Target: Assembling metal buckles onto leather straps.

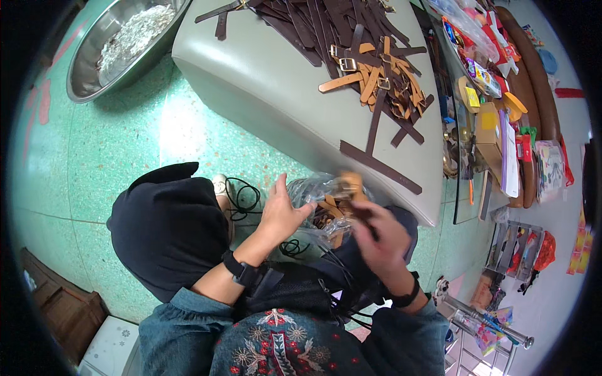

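A clear plastic bag (302,190) with tan and dark brown leather strap pieces inside stands between my knees, beside the padded bench. My left hand (282,212) is open at the bag's left side, fingers up and thumb out against the plastic. Over the bag's right side, my right hand (381,241) is closed on a leather strap piece (352,183), tan at one end and dark brown below. Motion smears this hand and the strap, so I cannot tell whether it is one piece or several.
Dark brown straps (301,31) and tan-backed buckle straps (382,78) lie heaped on the pale padded bench (251,81). A large metal basin (84,84) stands at the far left. On the right is a cluttered glass table (463,188). Black cords (246,199) lie on the green floor.
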A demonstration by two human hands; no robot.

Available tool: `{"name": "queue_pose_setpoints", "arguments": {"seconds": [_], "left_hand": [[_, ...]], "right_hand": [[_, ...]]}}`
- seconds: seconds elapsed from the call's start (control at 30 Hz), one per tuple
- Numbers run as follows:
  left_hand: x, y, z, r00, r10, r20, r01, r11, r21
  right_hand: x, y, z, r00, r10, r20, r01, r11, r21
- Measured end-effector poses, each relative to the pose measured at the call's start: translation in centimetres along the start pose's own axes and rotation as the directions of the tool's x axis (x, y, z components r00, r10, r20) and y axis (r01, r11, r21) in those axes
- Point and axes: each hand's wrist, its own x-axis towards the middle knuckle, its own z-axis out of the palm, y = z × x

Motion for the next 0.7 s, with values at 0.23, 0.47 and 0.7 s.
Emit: {"name": "queue_pose_setpoints", "arguments": {"seconds": [0.23,0.47,0.7], "left_hand": [[1.3,-3.3,2.3,0.929,-0.153,0.337,0.22,0.961,-0.169],[1.6,0.5,0.5,0.884,-0.307,0.354,0.458,0.721,-0.52],[0.1,2.6,0.4,0.914,0.03,0.404,0.195,0.842,-0.503]], "right_hand": [[-3.0,6.3,5.3,0.736,0.261,0.625,-0.044,0.939,-0.341],[-2.8,6.2,4.6,0.862,-0.142,0.486,0.222,0.969,-0.11],[-1.8,9.6,8.6,0.202,0.57,0.796,0.1,0.797,-0.596]]}}
